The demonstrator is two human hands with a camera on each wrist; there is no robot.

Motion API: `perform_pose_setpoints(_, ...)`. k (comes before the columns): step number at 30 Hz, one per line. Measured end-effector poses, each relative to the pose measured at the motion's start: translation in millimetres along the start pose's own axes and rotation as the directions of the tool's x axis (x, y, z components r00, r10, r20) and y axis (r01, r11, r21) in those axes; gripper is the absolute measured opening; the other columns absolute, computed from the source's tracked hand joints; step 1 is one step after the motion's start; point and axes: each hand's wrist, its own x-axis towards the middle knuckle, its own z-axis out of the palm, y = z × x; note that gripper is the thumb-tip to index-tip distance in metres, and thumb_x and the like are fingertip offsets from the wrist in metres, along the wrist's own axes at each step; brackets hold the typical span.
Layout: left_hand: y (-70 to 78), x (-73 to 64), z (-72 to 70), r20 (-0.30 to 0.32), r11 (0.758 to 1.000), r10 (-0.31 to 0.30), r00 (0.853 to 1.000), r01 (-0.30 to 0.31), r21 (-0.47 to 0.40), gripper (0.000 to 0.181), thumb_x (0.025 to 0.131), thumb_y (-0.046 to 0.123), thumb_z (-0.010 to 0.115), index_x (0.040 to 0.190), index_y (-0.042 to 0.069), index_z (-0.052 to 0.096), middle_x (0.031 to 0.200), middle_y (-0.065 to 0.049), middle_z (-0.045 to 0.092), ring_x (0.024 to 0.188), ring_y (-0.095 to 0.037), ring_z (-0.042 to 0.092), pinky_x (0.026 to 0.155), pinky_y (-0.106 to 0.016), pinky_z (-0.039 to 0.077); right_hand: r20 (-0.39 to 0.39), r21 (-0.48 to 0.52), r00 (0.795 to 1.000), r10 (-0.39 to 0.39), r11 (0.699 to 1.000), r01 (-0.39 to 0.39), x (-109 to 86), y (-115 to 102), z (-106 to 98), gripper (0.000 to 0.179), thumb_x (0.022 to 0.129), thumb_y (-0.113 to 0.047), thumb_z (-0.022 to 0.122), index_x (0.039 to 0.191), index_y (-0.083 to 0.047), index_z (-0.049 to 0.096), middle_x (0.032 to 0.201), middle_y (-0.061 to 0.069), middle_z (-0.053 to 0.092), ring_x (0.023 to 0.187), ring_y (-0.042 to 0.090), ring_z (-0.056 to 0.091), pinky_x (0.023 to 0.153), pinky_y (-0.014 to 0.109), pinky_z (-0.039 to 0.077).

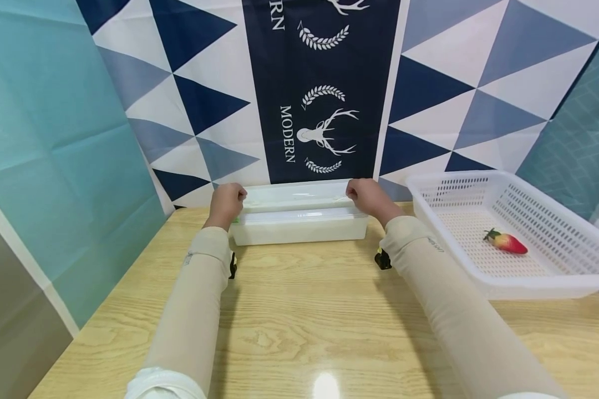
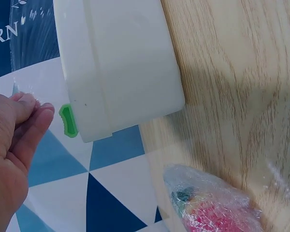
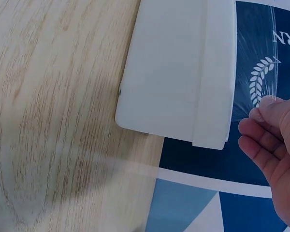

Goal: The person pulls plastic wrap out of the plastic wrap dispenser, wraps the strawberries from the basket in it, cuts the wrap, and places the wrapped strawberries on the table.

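Note:
A long white cling film dispenser [image 1: 299,231] lies on the wooden table against the patterned wall cloth. Clear cling film [image 3: 256,43] stretches from its edge up to both hands. My left hand [image 1: 227,204] pinches one corner of the film between thumb and fingers, just beyond the box's left end. At the opposite end, my right hand [image 1: 370,197] pinches the other corner, pulling the film into creases. In the left wrist view a green slider [image 2: 68,121] sticks out at the box's end, close to the fingertips.
A white perforated basket [image 1: 449,260] stands at the right with a red and yellow strawberry [image 1: 510,243] inside. Near the box's left end, a strawberry wrapped in clear film [image 2: 212,210] lies on the table, seen only in the left wrist view.

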Motion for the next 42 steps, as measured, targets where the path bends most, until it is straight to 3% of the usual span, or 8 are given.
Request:
perform_pose_setpoints(16,4.8,1.8,-8.0,-0.095,0.999,-0.033,0.995,0.034,0.011,0.019,0.092,-0.004,0.061,0.107,0.0,0.072,0.107,-0.015,0.071,0.103,-0.03,0.065,0.091,-0.04,0.052,-0.049,-0.004,0.998,0.046,0.999,-0.046,1.4,-8.3,-18.4,0.017,0.093,0.008,0.048,0.097,0.004,0.064,0.096,0.019,0.064,0.085,0.031,0.056,0.082,0.046,0.048)
perform_pose_setpoints(24,6.2,1.2,-9.4,-0.198,0.999,0.041,0.979,-0.035,0.036,0.017,0.09,-0.008,0.06,0.099,-0.001,0.073,0.102,-0.016,0.071,0.097,-0.029,0.066,0.087,-0.039,0.053,-0.105,-0.061,0.992,0.075,0.995,-0.082,-1.4,-12.2,-26.4,0.015,0.094,0.005,0.048,0.097,0.002,0.062,0.096,0.019,0.062,0.083,0.032,0.054,0.079,0.048,0.047)
perform_pose_setpoints(30,10.7,2.4,-15.1,-0.201,0.998,0.046,0.978,-0.037,0.049,0.02,0.09,-0.005,0.063,0.107,0.0,0.072,0.106,-0.016,0.07,0.102,-0.03,0.065,0.088,-0.04,0.053,-0.121,-0.085,0.987,0.103,0.99,-0.114,-2.2,-14.9,-34.2,0.017,0.094,0.002,0.049,0.098,0.002,0.065,0.097,0.019,0.063,0.086,0.034,0.058,0.08,0.048,0.049)
perform_pose_setpoints(42,13.4,5.9,-29.1,-0.235,0.994,0.078,0.969,-0.056,0.097,0.02,0.089,-0.005,0.064,0.106,-0.001,0.072,0.103,-0.017,0.07,0.099,-0.031,0.066,0.088,-0.039,0.053,-0.13,-0.117,0.986,0.104,0.986,-0.12,2.8,-19.7,-48.9,0.019,0.094,0.003,0.051,0.105,0.004,0.066,0.103,0.021,0.064,0.095,0.035,0.061,0.087,0.047,0.049)
